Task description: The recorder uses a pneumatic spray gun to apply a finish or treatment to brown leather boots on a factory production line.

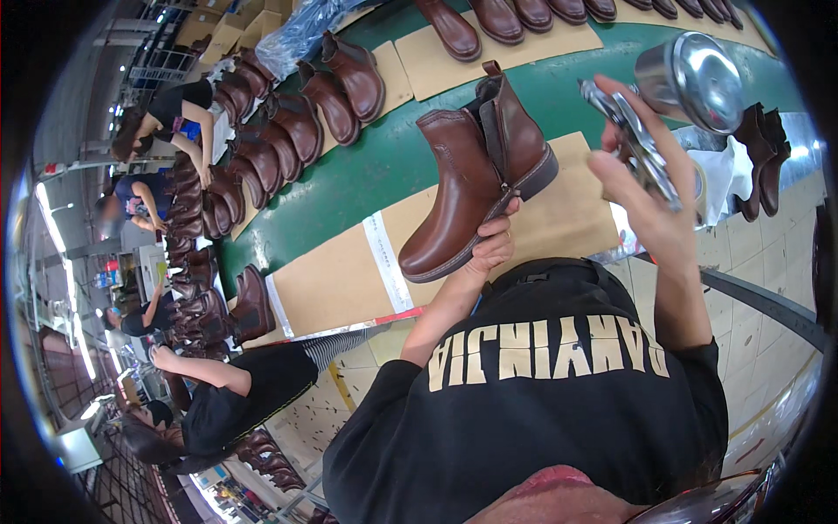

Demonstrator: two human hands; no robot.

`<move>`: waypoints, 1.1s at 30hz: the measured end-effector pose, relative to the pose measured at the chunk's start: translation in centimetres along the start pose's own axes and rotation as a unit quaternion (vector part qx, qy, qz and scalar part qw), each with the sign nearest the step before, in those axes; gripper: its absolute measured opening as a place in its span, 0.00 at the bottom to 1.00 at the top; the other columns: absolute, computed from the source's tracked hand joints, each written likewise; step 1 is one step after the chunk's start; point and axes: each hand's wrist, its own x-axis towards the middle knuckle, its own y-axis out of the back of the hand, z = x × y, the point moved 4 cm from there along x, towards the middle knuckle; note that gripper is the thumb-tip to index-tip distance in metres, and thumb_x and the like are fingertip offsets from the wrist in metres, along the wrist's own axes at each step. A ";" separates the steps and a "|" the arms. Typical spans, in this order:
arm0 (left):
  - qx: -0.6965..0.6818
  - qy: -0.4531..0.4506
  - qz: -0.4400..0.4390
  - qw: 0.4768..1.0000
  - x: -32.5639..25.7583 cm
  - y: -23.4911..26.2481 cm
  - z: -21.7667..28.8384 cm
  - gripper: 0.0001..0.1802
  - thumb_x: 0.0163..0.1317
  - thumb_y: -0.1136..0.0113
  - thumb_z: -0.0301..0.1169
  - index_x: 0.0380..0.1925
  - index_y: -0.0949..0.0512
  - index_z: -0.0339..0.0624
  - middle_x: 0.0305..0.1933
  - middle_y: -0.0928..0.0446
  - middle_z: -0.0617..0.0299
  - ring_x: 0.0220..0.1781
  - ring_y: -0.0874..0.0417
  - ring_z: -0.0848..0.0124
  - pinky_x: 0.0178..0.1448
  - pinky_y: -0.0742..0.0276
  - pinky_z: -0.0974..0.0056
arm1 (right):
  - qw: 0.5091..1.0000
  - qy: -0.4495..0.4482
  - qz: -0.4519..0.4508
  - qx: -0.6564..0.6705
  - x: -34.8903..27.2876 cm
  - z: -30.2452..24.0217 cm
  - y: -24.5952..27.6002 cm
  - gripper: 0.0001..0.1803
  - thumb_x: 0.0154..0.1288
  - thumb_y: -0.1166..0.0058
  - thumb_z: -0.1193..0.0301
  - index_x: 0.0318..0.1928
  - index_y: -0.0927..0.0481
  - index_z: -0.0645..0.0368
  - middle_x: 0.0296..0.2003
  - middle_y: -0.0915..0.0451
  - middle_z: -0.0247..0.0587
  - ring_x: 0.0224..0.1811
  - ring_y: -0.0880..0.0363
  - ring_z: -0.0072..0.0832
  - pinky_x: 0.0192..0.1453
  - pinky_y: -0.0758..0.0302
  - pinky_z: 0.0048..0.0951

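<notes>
One brown ankle boot [476, 170] fills the middle of the head view, held up over the surface [393, 162], toe toward lower left, its side zip partly open and a pull loop at the top. The left hand [494, 240] grips it from below, fingers curled around the edge of the sole. At upper right, the right hand [646, 166] is closed around a metal spray gun [644, 144] with a shiny, round silver cup [694, 83]; the gun is apart from the boot, and blur hides the finger on the trigger.

Large cream capital letters run across the front of the person's black shirt [541, 375], upside down in the frame. A white strip [386, 262] with small dark print, too small to read, crosses the cardboard [327, 279] at center left.

The surface is green where bare. More brown boots [353, 74] line it along the upper left and the top edge, near crumpled clear plastic [301, 39]. Darker boots [759, 162] stand at the right. Several co-workers, one in a black top [240, 397], are at the left side.
</notes>
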 end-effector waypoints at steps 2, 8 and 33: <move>-0.011 0.018 -0.019 1.000 0.1 -0.4 -0.8 0.40 0.64 0.57 0.53 0.61 0.45 0.25 0.27 0.28 0.60 0.16 0.29 0.70 0.18 0.41 0.69 | 0.998 -0.030 -0.006 -0.046 0.4 1.8 -0.8 0.35 0.51 0.33 0.72 0.60 0.31 0.60 0.38 0.28 0.31 0.38 0.34 0.17 0.42 0.32 0.19; 0.062 0.025 -0.022 0.998 0.5 -1.3 -2.7 0.37 0.66 0.60 0.51 0.57 0.42 0.21 0.19 0.31 0.64 0.09 0.33 0.72 0.17 0.49 0.71 | 0.971 0.148 0.040 -0.181 0.5 4.7 -2.8 0.41 0.44 0.28 0.64 0.58 0.34 0.62 0.46 0.29 0.47 0.43 0.29 0.37 0.47 0.30 0.33; -0.038 0.008 0.014 0.999 0.0 0.4 -0.1 0.29 0.69 0.62 0.38 0.63 0.44 0.28 0.22 0.27 0.58 0.13 0.25 0.67 0.16 0.33 0.72 | 1.000 -0.011 -0.018 0.009 0.1 1.1 0.0 0.16 0.66 0.49 0.70 0.50 0.23 0.65 0.29 0.25 0.31 0.31 0.30 0.14 0.36 0.32 0.17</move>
